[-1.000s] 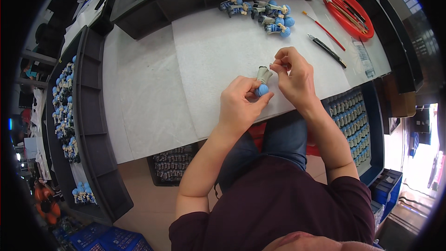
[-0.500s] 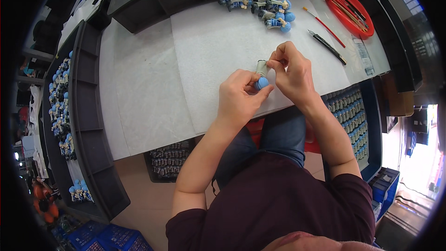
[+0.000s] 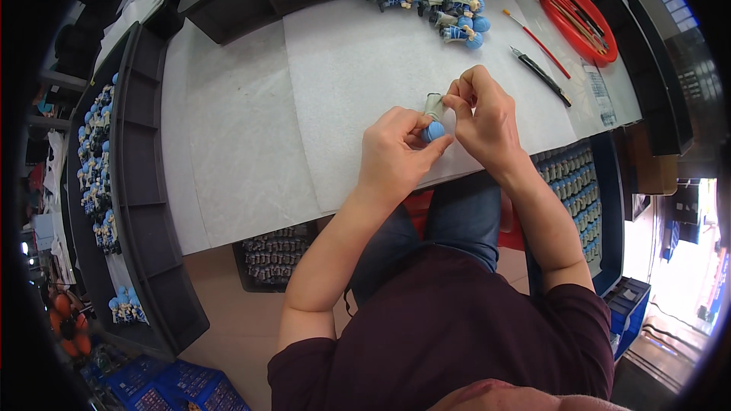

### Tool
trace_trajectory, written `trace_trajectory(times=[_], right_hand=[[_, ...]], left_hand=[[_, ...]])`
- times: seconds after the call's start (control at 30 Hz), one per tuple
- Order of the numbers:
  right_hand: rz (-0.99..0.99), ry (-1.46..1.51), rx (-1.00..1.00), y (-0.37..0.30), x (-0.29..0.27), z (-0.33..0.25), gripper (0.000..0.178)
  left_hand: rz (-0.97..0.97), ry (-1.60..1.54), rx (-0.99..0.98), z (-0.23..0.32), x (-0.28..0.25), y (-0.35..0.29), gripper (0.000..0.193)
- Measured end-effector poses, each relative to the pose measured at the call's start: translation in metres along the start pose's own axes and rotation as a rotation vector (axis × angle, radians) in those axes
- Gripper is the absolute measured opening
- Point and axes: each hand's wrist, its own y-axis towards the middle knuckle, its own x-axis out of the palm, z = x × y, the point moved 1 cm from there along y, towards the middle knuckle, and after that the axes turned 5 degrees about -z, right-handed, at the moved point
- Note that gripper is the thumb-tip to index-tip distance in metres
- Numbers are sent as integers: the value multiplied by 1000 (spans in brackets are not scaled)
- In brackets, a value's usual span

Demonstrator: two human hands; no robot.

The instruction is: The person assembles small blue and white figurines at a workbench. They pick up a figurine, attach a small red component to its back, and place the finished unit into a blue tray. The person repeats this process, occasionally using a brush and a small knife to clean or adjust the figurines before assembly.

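Observation:
A small figurine (image 3: 434,107) with a round light-blue head and a pale grey-green body is between my hands, just above the white sheet. My left hand (image 3: 394,154) is closed around its head end, thumb and fingers pinching it. With thumb and forefinger pressed together, my right hand (image 3: 485,116) pinches at the side of the pale body. Whether a tiny part is also between those right fingertips is too small to make out. Farther back on the sheet lies a group of painted blue-and-white figurines (image 3: 461,23).
A red pencil-like brush (image 3: 544,51) and a black pen (image 3: 541,76) lie right of my hands. Behind them is a red tray (image 3: 550,11) of brushes. Dark divided trays (image 3: 145,137) border the table's left and back. A crate of pale figurines (image 3: 575,190) stands lower right.
Both hands keep hold of the figurine, which has barely moved. My right fingertips have shifted slightly along its side. The whole view has tilted a little.

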Motion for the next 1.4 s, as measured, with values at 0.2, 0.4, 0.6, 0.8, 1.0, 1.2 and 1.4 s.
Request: trace_trajectory(times=[0.2, 0.4, 0.6, 0.8, 1.0, 1.2, 1.4], right_hand=[[-1, -38, -15, -1, 1, 6, 23], [2, -28, -16, -2, 2, 3, 23], [12, -21, -19, -5, 1, 0, 24], [-12, 48, -36, -8, 4, -8, 22], [28, 42, -12, -4, 1, -8, 23], [38, -6, -12, -3, 0, -1, 22], [41, -47, 42, 2, -2, 7, 21]], left_hand=[[12, 45, 36, -1, 1, 1, 23], [5, 20, 34, -1, 2, 1, 22], [-1, 22, 36, -3, 1, 1, 23], [1, 37, 28, -4, 1, 0, 23], [0, 1, 1, -4, 0, 0, 22], [-5, 11, 11, -5, 0, -1, 22], [-7, 31, 23, -1, 0, 1, 21]])
